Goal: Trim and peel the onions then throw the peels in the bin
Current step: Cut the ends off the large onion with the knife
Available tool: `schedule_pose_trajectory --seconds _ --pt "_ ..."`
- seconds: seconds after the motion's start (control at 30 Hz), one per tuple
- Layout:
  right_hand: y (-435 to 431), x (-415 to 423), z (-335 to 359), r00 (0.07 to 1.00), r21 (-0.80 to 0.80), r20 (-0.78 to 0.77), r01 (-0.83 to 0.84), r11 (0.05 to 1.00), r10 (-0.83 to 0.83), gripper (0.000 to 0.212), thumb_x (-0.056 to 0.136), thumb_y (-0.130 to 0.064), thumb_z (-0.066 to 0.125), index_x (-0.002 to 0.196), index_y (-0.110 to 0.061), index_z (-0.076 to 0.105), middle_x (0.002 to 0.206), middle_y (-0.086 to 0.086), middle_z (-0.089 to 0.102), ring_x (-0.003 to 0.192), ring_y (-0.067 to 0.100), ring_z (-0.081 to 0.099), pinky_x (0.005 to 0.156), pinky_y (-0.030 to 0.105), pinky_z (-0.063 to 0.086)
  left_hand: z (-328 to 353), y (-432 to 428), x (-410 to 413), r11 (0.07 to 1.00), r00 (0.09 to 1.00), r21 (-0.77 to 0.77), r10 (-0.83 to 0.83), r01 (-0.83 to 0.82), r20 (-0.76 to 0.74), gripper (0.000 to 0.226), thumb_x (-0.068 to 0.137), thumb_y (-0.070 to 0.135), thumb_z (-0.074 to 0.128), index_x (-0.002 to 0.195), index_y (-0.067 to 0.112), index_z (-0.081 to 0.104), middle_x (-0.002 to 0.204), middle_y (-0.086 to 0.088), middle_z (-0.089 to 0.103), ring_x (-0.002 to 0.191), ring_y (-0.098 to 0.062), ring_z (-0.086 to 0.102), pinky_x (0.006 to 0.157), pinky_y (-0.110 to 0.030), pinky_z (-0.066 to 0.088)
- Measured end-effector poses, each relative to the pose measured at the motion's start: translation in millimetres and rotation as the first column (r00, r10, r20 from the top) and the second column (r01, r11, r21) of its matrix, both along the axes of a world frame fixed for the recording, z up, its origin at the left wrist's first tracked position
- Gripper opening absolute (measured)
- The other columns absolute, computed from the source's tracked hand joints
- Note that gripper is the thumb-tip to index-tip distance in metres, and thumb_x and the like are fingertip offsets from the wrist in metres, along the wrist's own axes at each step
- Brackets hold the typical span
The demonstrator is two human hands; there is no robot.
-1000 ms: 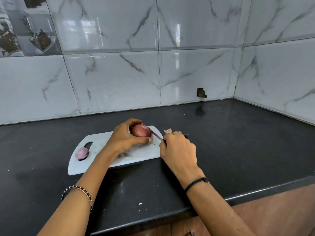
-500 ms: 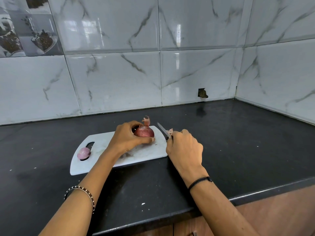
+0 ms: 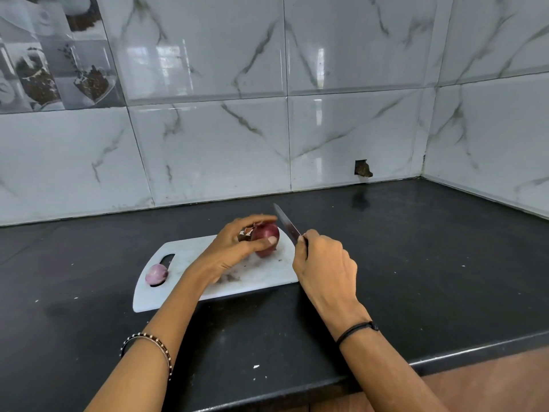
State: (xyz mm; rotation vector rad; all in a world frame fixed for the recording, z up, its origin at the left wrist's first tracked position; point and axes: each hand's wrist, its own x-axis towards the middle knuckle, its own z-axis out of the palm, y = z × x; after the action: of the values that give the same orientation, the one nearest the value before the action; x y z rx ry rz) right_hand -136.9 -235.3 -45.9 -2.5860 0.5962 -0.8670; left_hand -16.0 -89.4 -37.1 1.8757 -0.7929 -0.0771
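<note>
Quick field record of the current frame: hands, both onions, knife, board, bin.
left hand: grips the red onion on the cutting board
red onion: dark skin mostly on, loose peel flap at its upper left
right hand: grips the knife, blade raised beside the red onion, tip pointing up and away
small onion: pale, looks peeled, at the board's handle slot
bin: not in view
counter: black, a few light specks

The wall tiles (image 3: 208, 150) look glossy, marble-veined. The countertop (image 3: 416, 263) is dark, speckled, faintly shiny. The cutting board (image 3: 184, 254) looks smooth white plastic; the knife (image 3: 286, 223) blade, metal.
</note>
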Motion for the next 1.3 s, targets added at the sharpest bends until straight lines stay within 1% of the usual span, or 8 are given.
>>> schedule_pose_trajectory --seconds 0.13,0.27,0.4,0.7,0.87,1.03,1.17,1.3 --pt "1 2 -1 0.999 0.026 0.006 -0.038 0.999 0.038 0.029 0.108 -0.031 0.036 0.106 -0.014 0.059 0.094 0.002 0.063 0.074 0.02 0.046 0.062 0.031 0.035 3 14 4 1.0 1.0 0.002 0.012 -0.012 0.011 0.043 0.075 0.032 0.088 0.113 0.038 0.07 0.119 0.016 0.068 0.111 0.006 0.06 0.092 -0.018 0.046" --pt "1 3 -2 0.992 0.037 0.019 -0.123 0.992 0.122 0.03 0.108 -0.031 0.037 0.107 -0.012 0.061 0.09 0.002 0.059 0.086 0.023 0.057 0.064 0.033 0.04 0 26 10 1.0 0.998 -0.02 0.017 -0.018 -0.062 0.055 0.066 0.028 0.092 0.115 0.032 0.068 0.121 0.006 0.068 0.11 -0.01 0.067 0.093 -0.022 0.052" --pt "2 3 -1 0.976 0.156 0.079 -0.213 0.965 0.202 0.026 0.106 -0.03 0.042 0.098 -0.012 0.059 0.073 -0.006 0.045 0.077 0.02 0.049 0.062 0.033 0.041 -1 29 11 0.999 0.994 -0.006 -0.05 0.049 -0.102 0.061 0.07 0.019 0.09 0.124 0.029 0.063 0.13 0.004 0.065 0.118 -0.009 0.065 0.098 -0.023 0.05" --pt "-3 10 -7 0.942 0.373 0.215 -0.321 0.87 0.256 0.035 0.104 -0.03 0.049 0.075 -0.011 0.055 0.065 0.002 0.053 0.059 0.015 0.046 0.06 0.034 0.041 -5 31 15 1.0 0.994 -0.004 -0.016 0.016 -0.104 0.059 0.076 0.01 0.087 0.127 0.029 0.062 0.128 0.006 0.066 0.117 -0.01 0.066 0.095 -0.02 0.052" --pt "-5 7 -6 0.928 0.361 0.207 -0.366 0.858 0.309 0.028 0.102 -0.023 0.054 0.09 -0.002 0.068 0.066 -0.001 0.056 0.059 0.003 0.045 0.058 0.006 0.038 -6 25 16 0.999 0.995 -0.009 0.031 -0.032 -0.091 0.061 0.072 0.014 0.091 0.125 0.03 0.064 0.124 0.005 0.069 0.116 -0.01 0.066 0.102 -0.027 0.05" --pt "-5 7 -6 0.916 0.332 0.219 -0.394 0.857 0.336 0.025 0.102 -0.021 0.054 0.092 -0.002 0.066 0.062 -0.001 0.054 0.07 -0.015 0.049 0.063 0.0 0.036 -7 22 16 0.998 0.996 -0.012 0.057 -0.058 -0.074 0.06 0.072 0.014 0.09 0.125 0.026 0.064 0.122 0.003 0.07 0.113 -0.01 0.067 0.102 -0.028 0.051" --pt "-1 8 -7 0.903 0.349 0.208 -0.427 0.835 0.375 0.025 0.101 -0.023 0.055 0.089 -0.004 0.063 0.058 -0.002 0.051 0.048 0.003 0.048 0.051 0.014 0.039 -7 19 15 0.997 0.996 -0.028 0.069 -0.07 -0.062 0.054 0.074 0.016 0.089 0.122 0.027 0.066 0.119 0.003 0.071 0.109 -0.009 0.068 0.097 -0.023 0.053" --pt "0 8 -7 0.896 0.348 0.207 -0.443 0.826 0.394 0.025 0.102 -0.024 0.054 0.088 -0.005 0.062 0.061 -0.002 0.051 0.046 0.007 0.042 0.046 0.016 0.036 -6 17 16 0.997 0.997 -0.04 0.065 -0.067 -0.05 0.052 0.075 0.021 0.087 0.123 0.028 0.066 0.118 0.002 0.071 0.106 -0.007 0.069 0.089 -0.018 0.053"
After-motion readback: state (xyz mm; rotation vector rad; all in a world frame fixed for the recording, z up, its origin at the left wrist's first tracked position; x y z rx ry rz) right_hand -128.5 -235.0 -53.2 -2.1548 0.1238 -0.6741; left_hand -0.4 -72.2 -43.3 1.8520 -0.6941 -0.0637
